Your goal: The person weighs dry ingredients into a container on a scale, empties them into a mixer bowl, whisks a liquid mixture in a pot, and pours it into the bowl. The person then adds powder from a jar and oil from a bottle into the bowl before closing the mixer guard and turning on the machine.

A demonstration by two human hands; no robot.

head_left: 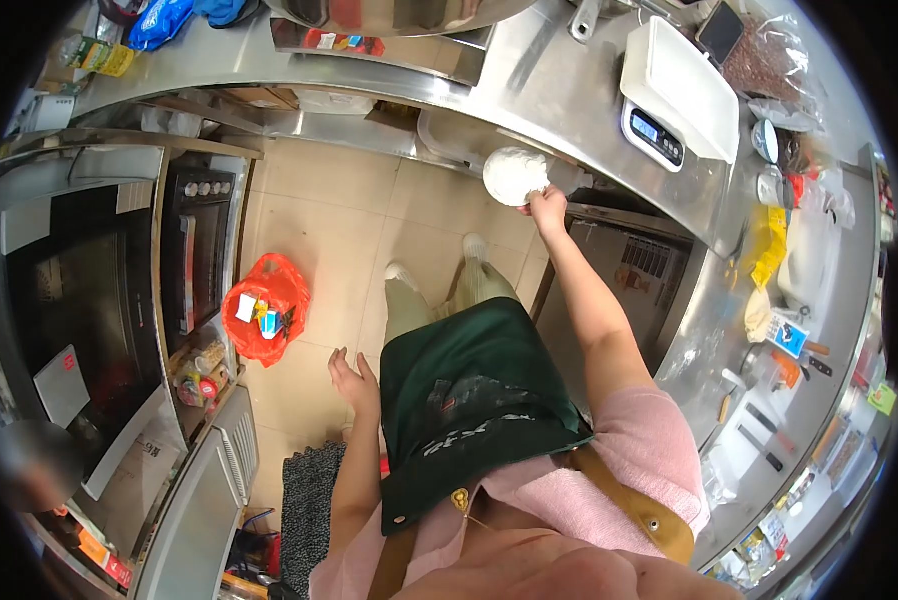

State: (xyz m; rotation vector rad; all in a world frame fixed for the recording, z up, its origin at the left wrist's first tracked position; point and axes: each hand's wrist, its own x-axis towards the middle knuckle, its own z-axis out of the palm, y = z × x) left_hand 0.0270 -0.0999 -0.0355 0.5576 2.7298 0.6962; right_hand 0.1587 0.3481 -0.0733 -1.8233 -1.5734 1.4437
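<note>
My right hand [548, 209] is closed on the edge of a small white bowl or scoop, its exact shape unclear. A heap of white powder [515, 176] that looks like flour fills it. It is held just below the front edge of the steel counter [569, 125], over a container on the shelf beneath. My left hand [355, 380] hangs beside the dark green apron [469, 370] with its fingers apart and nothing in them. On the counter to the right, a kitchen scale [653, 138] with a lit display carries a white plastic tray [669, 65].
A red plastic bag [266, 310] with rubbish sits on the tiled floor. Ovens [84, 300] line the left side. Under the counter on the right is a steel-framed cabinet [619, 270]. Knives [759, 435], bags and packets lie along the right-hand counter. A phone [720, 33] stands behind the tray.
</note>
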